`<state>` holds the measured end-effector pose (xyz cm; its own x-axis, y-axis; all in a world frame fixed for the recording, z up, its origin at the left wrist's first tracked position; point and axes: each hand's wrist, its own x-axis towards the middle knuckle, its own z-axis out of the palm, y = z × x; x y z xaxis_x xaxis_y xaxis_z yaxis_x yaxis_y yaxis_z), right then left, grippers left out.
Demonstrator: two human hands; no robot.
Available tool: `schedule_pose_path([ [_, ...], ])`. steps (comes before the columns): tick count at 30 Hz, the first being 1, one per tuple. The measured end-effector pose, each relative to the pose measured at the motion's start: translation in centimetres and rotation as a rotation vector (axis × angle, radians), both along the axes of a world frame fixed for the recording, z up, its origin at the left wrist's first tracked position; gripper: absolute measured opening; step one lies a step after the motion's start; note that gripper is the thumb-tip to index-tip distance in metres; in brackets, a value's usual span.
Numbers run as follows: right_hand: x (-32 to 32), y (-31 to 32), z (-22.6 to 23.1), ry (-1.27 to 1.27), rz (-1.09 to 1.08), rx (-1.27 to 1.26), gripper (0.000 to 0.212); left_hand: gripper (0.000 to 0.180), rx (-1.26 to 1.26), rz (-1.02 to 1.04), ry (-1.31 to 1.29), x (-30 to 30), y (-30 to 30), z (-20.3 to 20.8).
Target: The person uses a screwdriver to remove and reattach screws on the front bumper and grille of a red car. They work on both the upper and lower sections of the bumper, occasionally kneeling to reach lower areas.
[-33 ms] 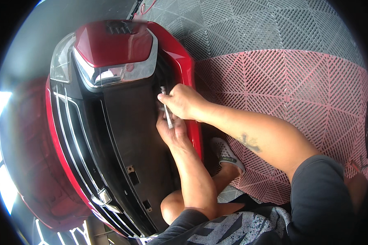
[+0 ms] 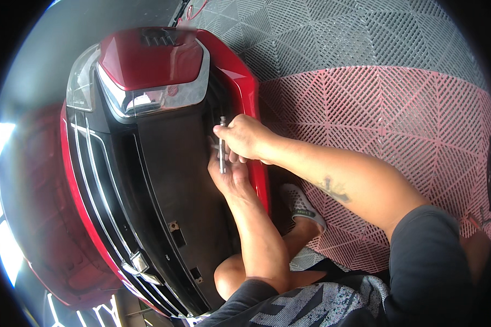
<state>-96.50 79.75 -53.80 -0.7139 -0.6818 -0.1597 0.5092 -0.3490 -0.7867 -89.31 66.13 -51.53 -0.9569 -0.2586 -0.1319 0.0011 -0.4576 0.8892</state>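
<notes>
My right hand (image 2: 246, 136) is closed around a slim silver metal wrench (image 2: 222, 158), with the thumb pressed along it. The wrench stands nearly straight away from me, its knobbed end past the thumb. Just nearer, beneath the right hand, my left hand (image 2: 232, 177) lies palm up with its fingers curled in toward the bumper. What those fingers grip is hidden by the wrench and the right hand. Both hands are at the lower side of the black front panel (image 2: 172, 163) of a red car, beside its red bumper edge (image 2: 263, 185).
Above the hands are a chrome trim piece (image 2: 188, 95) and a red bumper section (image 2: 153, 62). Black grille bars with chrome strips (image 2: 101, 163) and a badge (image 2: 140, 261) run down the left. Grey and pink slatted floor tiles (image 2: 354, 114) spread right; a clog (image 2: 305, 210) is on my foot.
The wrench has swung from a slant to nearly straight: its far end has shifted a little right, its near end left. My right hand has moved slightly; the left stays about in place.
</notes>
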Motion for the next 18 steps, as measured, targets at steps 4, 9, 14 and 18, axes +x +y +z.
schedule_pose_path([
  [4, 0.1, 2.7, -0.2, 0.695, -0.216, 0.532, 0.047, 0.02, 0.273, 0.339, -0.003, 0.8, -4.5, -1.1],
  [9, -0.4, 2.4, -2.8, 1.588, -0.859, 0.374, 0.038, 0.02, 0.155, 0.239, -0.01, 0.4, -2.5, -1.5],
  [14, 1.0, 2.1, 1.1, 0.948, -0.118, 0.348, 0.036, 0.024, 0.173, 0.287, -0.098, 0.5, -2.8, -1.4],
  [18, 1.5, -0.9, 0.7, 0.127, -0.322, 0.1, 0.077, 0.028, 0.064, 0.001, -0.045, 0.6, -4.4, -1.5],
])
